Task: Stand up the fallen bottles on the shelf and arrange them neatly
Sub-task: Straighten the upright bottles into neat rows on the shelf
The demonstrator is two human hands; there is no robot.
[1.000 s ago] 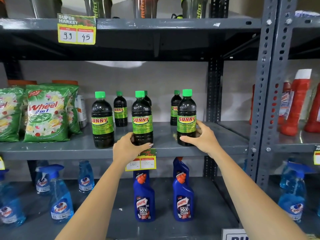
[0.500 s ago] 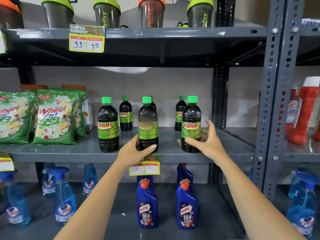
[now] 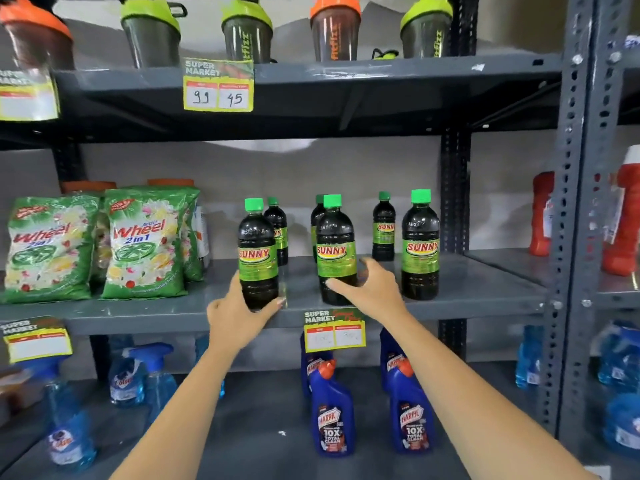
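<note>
Three dark Sunny bottles with green caps stand upright along the front of the grey middle shelf (image 3: 485, 292). My left hand (image 3: 239, 317) grips the base of the left bottle (image 3: 258, 251). My right hand (image 3: 374, 292) curls around the lower right side of the middle bottle (image 3: 336, 244), with a finger across its front. The right bottle (image 3: 420, 244) stands free beside my right hand. Three more Sunny bottles stand upright behind them: back left (image 3: 278, 226), back middle (image 3: 316, 216) half hidden, back right (image 3: 383, 226).
Green Wheel detergent bags (image 3: 145, 244) fill the left of the same shelf. Shaker cups (image 3: 247, 32) line the shelf above. Blue Harpic bottles (image 3: 332, 414) and spray bottles (image 3: 69, 438) stand below. A perforated steel upright (image 3: 571, 202) and red bottles (image 3: 623, 216) are at right.
My left hand has shifted from the middle bottle to the left one. My right hand let go of the right bottle and moved to the middle one. The view has swung left.
</note>
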